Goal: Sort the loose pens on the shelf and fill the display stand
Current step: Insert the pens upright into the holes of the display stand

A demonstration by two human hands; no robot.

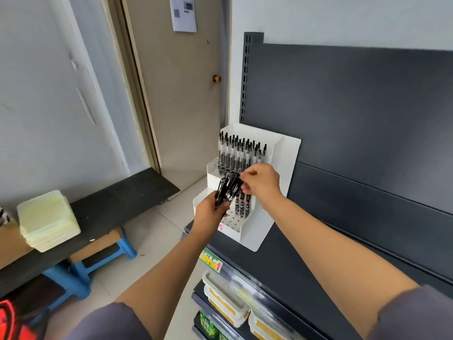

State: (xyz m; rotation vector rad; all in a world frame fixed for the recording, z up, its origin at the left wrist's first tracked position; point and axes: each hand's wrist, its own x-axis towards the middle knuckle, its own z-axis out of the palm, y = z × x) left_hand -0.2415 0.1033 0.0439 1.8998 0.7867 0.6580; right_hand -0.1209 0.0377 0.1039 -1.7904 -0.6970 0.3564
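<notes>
Before the display stand [247, 231], pens [226, 190] bunched in left hand [210, 212], right hand [261, 184] pinching one

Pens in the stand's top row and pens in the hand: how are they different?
The top-row pens stand upright in the display stand; the bunch of pens leans, loose, in front of it. The top-row pens show clear barrels; the bunch of pens looks mostly black. Nothing touches the top-row pens; the left hand grips the bunch of pens while the right hand pinches one of them. Both are pens with black tops.
</notes>
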